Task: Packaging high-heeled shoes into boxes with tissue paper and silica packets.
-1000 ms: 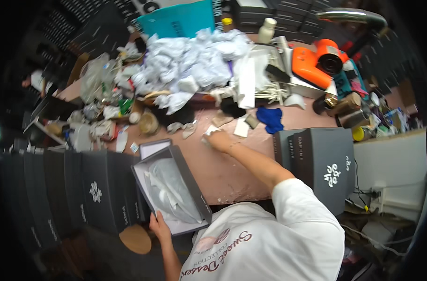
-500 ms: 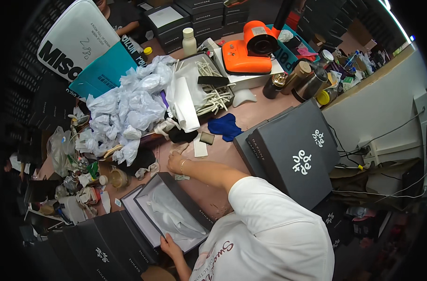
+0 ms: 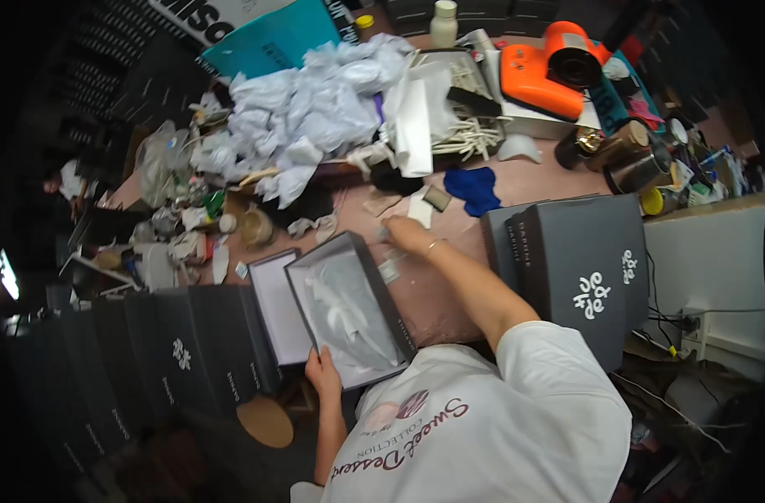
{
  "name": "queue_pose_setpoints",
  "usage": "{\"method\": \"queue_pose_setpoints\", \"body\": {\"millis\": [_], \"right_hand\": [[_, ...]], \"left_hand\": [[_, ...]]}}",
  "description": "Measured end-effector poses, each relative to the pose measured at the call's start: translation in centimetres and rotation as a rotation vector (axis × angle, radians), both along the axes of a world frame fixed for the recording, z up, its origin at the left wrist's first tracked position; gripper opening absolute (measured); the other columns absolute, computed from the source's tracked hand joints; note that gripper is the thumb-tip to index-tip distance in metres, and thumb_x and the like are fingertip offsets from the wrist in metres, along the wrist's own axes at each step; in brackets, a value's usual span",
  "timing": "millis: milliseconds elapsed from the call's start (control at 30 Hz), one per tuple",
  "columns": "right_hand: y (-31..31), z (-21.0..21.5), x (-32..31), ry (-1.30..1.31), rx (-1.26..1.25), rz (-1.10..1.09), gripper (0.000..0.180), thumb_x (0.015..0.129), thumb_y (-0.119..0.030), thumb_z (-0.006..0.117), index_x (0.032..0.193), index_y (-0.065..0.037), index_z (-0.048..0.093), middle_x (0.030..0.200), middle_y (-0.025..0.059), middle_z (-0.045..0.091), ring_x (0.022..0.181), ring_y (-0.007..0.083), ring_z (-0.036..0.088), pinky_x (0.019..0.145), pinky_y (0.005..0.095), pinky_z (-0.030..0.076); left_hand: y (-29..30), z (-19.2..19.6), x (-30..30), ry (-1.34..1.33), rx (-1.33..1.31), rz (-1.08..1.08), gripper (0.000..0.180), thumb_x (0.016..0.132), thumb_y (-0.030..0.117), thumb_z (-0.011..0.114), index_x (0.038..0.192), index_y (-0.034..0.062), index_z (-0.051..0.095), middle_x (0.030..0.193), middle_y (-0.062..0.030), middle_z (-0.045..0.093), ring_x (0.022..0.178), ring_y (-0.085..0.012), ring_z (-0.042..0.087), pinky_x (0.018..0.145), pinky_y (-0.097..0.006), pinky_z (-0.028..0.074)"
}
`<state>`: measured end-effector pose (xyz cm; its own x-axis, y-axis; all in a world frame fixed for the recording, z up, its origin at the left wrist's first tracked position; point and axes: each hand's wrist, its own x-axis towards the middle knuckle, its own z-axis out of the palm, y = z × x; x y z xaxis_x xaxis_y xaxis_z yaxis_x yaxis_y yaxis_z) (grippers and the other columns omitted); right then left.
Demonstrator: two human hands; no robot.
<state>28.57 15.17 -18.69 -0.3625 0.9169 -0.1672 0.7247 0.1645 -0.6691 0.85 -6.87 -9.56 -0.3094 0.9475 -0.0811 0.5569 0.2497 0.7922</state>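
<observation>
My left hand [image 3: 322, 371] grips the near left edge of an open dark grey shoebox [image 3: 382, 293], fingers inside and thumb over the rim. Crumpled white tissue paper [image 3: 346, 312] fills the box and hides what lies under it. Against its left side rests the box lid [image 3: 280, 306], pale inside facing up. Out over the pink tabletop, my right hand [image 3: 409, 236] has its fingers closed at the surface; a small greyish bit shows at the fingertips, too small to name. Just below that hand lies a small pale packet [image 3: 389, 270].
Crumpled white paper [image 3: 303, 105] is heaped at the back, beside a tray of white sticks [image 3: 475, 138]. An orange machine [image 3: 540, 80] stands back right. Near it lies a blue cloth [image 3: 472, 191]. Closed grey shoeboxes [image 3: 567, 268] are stacked at right; more shoeboxes [image 3: 160, 356] stand at left.
The view has turned, so the whole scene sits higher and further right. My right hand stays low over the table near the small packets. The left hand keeps its grip on the box.
</observation>
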Motion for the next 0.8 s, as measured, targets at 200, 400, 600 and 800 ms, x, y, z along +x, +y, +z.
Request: {"method": "queue_pose_setpoints", "body": {"millis": [200,400,600,800], "right_hand": [[-4.9,-0.9,-2.8,-0.194,0.023,0.432,0.020,0.079,-0.015,0.060,0.096,-0.007,0.066,0.109,0.0136,0.057,0.106,0.0311,0.054,0.088,0.0413,0.046],[-10.1,-1.8,-4.0,-0.258,0.245,0.112,0.017,0.069,-0.017,0.069,0.084,-0.010,0.066,0.099,0.0074,0.060,0.101,0.0264,0.053,0.081,0.0426,0.040],[-9.2,-3.1,-5.1,-0.377,0.117,0.239,0.031,0.069,-0.021,0.074,0.098,-0.013,0.065,0.092,0.0067,0.066,0.090,0.0262,0.060,0.080,0.0435,0.038],[-3.5,2.4,0.7,0.055,-0.278,-0.189,0.036,0.072,-0.026,0.075,0.099,-0.003,0.065,0.102,0.0181,0.064,0.096,0.0335,0.061,0.083,0.0418,0.047]], "left_hand": [[-3.6,-0.9,-1.5,-0.045,-0.099,0.222,0.023,0.090,0.016,0.055,0.100,-0.0035,0.062,0.075,-0.0152,0.064,0.067,-0.0193,0.057,0.066,-0.033,0.046],[-3.7,-0.2,-1.4,0.046,-0.131,0.221,0.023,0.089,0.020,0.055,0.096,-0.0008,0.062,0.072,-0.0205,0.061,0.066,-0.0329,0.060,0.063,-0.040,0.046],[-2.7,0.3,-1.0,0.010,-0.036,0.194,0.022,0.089,0.019,0.055,0.092,-0.0018,0.060,0.071,-0.0225,0.059,0.066,-0.0378,0.059,0.062,-0.041,0.045],[-2.0,-0.2,-1.4,0.029,-0.163,0.137,0.022,0.089,0.018,0.054,0.092,-0.0032,0.060,0.077,-0.0241,0.062,0.072,-0.0396,0.061,0.065,-0.040,0.047]]}}
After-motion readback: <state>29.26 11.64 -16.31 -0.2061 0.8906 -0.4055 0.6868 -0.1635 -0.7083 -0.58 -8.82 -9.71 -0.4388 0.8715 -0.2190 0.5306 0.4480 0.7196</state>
